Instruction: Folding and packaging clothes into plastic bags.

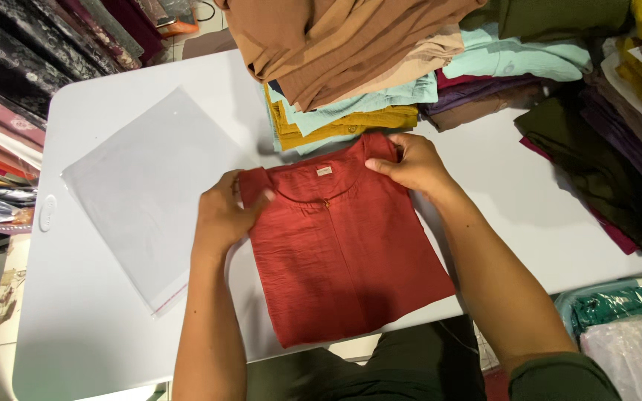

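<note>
You pin the folded red shirt [347, 241] flat on the white table [98, 319], left hand [224, 215] and right hand [410, 163] each closed on a shoulder, squaring its collar, the clear plastic bag [146, 186] just beside your left.

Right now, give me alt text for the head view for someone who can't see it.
Two bare hands, left hand and right hand, grip the shoulders of a folded rust-red shirt on a white table. A clear plastic bag lies left; stacked folded garments sit behind.
</note>
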